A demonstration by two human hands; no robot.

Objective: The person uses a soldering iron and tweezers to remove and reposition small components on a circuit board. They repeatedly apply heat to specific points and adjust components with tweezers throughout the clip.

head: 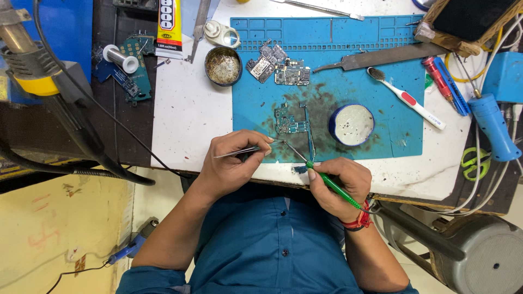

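A circuit board [290,120] lies on the mat [381,87], with a tin [351,124] at its 3 o'clock. More boards [277,66] lie at 12, a bowl [223,66] at 11. A toothbrush [407,98] lies at the tin's 1 o'clock. Both hands [231,160] [340,182] sit at the board's 6.

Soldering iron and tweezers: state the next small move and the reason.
Probably bring the tip of the green-handled soldering iron in the right hand up onto the circuit board. The tweezers in the left hand already point at its lower edge, and the iron's tip sits just short of it.
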